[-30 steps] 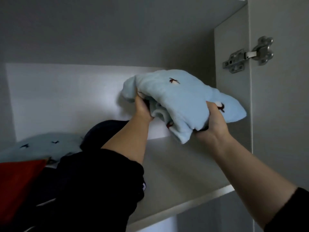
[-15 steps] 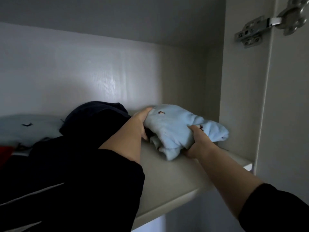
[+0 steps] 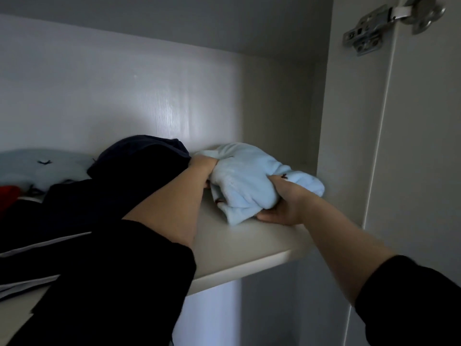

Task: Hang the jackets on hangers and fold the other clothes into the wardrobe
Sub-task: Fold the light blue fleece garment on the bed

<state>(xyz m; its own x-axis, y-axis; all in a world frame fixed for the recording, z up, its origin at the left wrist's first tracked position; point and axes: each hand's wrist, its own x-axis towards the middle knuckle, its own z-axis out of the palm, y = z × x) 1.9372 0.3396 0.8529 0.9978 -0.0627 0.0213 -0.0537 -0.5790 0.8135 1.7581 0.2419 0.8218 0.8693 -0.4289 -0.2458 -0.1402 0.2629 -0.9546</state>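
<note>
- Pale-blue fleece bundle lies on the wardrobe shelf, at the shelf's right end near the side panel (small dark-red marks dot the fabric).
- Right hand clasps the bundle's near side, thumb low against the shelf and fingers sunk in above; left hand grasps its left edge.
- Further left on the shelf sit a navy garment just beside the bundle, another pale-blue piece, and a red cloth cut off by the frame edge.
- Left fingertips are buried in fleece; a black sleeve hides the shelf's front-left part.
- Shelf is smooth off-white board; above its right end a metal hinge joins the side panel to the open door.
</note>
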